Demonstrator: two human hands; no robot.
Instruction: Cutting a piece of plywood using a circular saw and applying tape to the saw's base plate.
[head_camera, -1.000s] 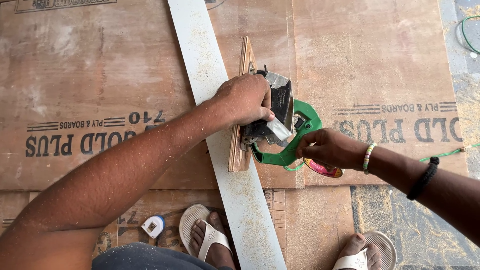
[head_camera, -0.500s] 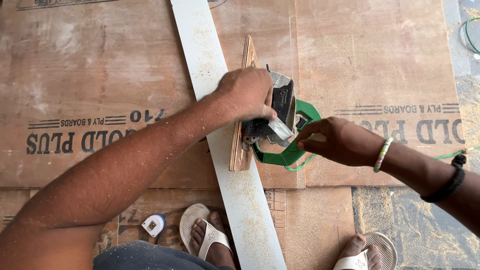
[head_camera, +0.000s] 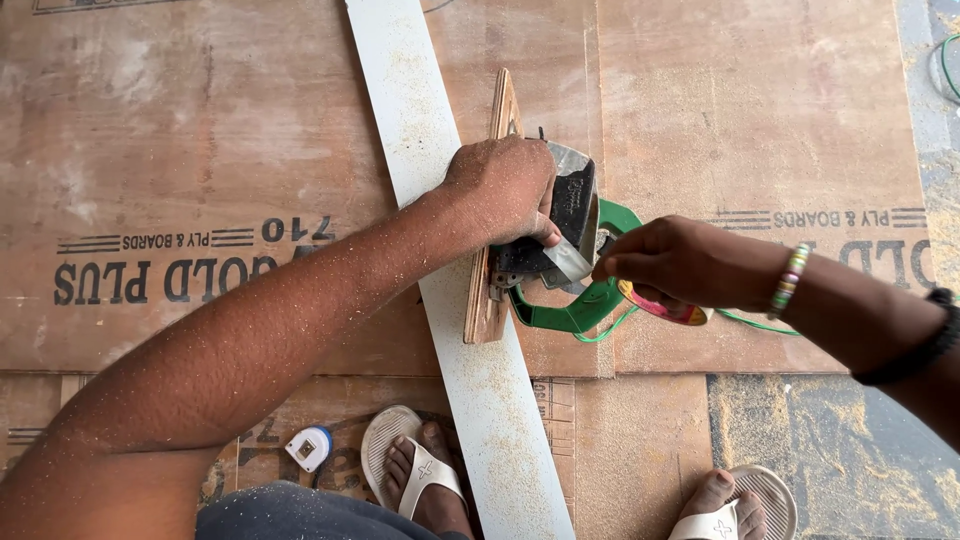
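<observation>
My left hand (head_camera: 503, 190) grips the top of a black and green power saw (head_camera: 560, 250) that stands on a small plywood piece (head_camera: 493, 210) beside a long white laminate strip (head_camera: 440, 270). My right hand (head_camera: 680, 262) reaches to the saw's right side, with its fingertips at the saw body and a red and yellow object (head_camera: 668, 305) tucked under the palm. Sawdust covers my left forearm and the strip. The blade is hidden under the saw.
Large brown plywood sheets (head_camera: 200, 150) with printed lettering cover the floor. A small white and blue tape measure (head_camera: 308, 447) lies near my sandalled left foot (head_camera: 420, 475). My right foot (head_camera: 735, 505) rests on the sawdust-strewn grey floor (head_camera: 800, 440). A thin green cord (head_camera: 760, 322) trails right.
My right hand has moved left and up, closer to the saw body. My left hand has stayed on the saw.
</observation>
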